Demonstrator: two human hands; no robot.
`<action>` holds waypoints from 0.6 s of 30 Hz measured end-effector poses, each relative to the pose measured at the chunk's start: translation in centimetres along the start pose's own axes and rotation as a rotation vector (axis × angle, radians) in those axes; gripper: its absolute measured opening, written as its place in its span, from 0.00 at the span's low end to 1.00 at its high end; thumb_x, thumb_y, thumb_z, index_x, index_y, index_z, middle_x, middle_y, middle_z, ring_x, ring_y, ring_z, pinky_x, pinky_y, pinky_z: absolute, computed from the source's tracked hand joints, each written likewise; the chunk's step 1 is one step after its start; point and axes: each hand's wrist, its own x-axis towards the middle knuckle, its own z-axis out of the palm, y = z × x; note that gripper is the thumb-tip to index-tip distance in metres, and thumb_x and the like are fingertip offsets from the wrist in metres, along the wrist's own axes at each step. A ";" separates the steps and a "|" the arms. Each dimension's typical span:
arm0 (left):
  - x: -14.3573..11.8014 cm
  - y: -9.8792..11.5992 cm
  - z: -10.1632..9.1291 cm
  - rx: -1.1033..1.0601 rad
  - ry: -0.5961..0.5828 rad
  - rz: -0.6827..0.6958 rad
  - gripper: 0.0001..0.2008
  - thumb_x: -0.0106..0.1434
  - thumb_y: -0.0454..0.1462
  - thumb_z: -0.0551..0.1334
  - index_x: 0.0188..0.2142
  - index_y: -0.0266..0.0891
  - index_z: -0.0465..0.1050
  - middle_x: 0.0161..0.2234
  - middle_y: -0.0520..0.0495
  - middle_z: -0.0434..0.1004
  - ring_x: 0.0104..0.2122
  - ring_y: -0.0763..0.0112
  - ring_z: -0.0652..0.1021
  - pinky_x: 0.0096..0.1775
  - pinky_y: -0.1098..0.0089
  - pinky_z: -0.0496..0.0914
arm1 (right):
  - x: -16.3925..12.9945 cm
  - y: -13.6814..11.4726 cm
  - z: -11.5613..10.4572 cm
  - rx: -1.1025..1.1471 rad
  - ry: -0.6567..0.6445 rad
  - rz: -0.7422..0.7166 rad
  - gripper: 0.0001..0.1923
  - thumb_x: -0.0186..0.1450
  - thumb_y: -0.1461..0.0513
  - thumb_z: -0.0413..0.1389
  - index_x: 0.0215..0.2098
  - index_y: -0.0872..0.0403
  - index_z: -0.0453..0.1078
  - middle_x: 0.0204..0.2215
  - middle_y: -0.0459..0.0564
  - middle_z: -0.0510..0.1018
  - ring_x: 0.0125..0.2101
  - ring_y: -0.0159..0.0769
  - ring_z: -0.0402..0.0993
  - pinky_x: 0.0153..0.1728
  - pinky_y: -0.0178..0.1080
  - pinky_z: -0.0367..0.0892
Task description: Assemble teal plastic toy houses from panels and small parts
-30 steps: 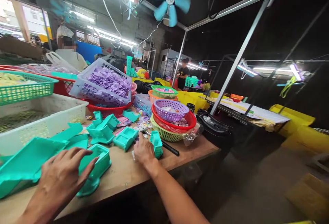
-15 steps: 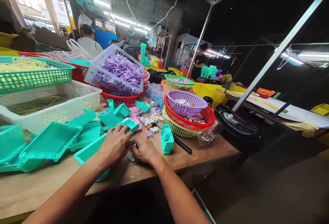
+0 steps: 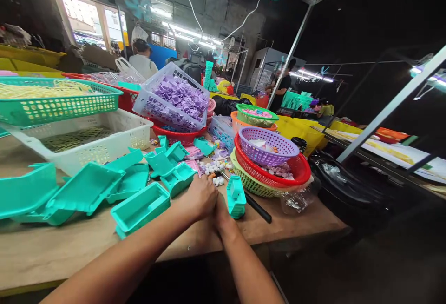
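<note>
My left hand [image 3: 202,196] is closed, its knuckles up, over the wooden table. Pressed against it is my right hand [image 3: 220,211], largely hidden behind the left, its visible part closed. Whatever lies between the two hands is out of sight. Just right of them stands a turquoise plastic piece [image 3: 236,198]. A rod with a black handle [image 3: 258,207] lies behind that piece. Small white pieces [image 3: 218,181] are scattered beyond my fingers. Left of my wrists rests a turquoise box-shaped part [image 3: 141,208], with another turquoise part [image 3: 178,177] behind it.
More turquoise parts [image 3: 87,188] cover the table's left side. Behind are a white basket [image 3: 139,134], a green basket [image 3: 69,107] and a tilted basket of purple pieces [image 3: 181,97]. Stacked round baskets [image 3: 275,178] stand at right. A person in white [image 3: 142,62] sits farther back.
My view has turned left, shifting the scene rightward. My hands have come together, with the left beside the right and off the turquoise part. The small object under my right hand no longer shows.
</note>
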 end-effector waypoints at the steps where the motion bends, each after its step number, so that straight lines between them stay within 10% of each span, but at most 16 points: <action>1: -0.2 0.2 0.2 -0.007 0.028 -0.023 0.13 0.57 0.29 0.58 0.40 0.29 0.78 0.42 0.24 0.77 0.43 0.41 0.75 0.41 0.45 0.68 | 0.2 0.4 -0.1 0.023 0.026 0.001 0.12 0.67 0.63 0.50 0.38 0.54 0.76 0.36 0.55 0.82 0.34 0.40 0.76 0.35 0.37 0.68; 8: -1.9 0.6 4.4 -0.769 0.747 -0.279 0.22 0.66 0.39 0.57 0.59 0.36 0.62 0.56 0.33 0.68 0.55 0.55 0.71 0.56 0.53 0.67 | 0.5 0.9 -1.8 0.155 0.336 0.038 0.24 0.74 0.60 0.31 0.40 0.56 0.67 0.32 0.55 0.76 0.33 0.38 0.72 0.38 0.39 0.67; 18: -2.3 1.0 9.5 -1.024 0.652 -0.452 0.17 0.70 0.45 0.53 0.35 0.36 0.74 0.32 0.45 0.79 0.32 0.67 0.77 0.36 0.68 0.71 | -0.2 -0.1 -2.1 0.132 0.300 -0.106 0.19 0.73 0.61 0.38 0.38 0.55 0.69 0.34 0.54 0.76 0.37 0.38 0.72 0.43 0.38 0.68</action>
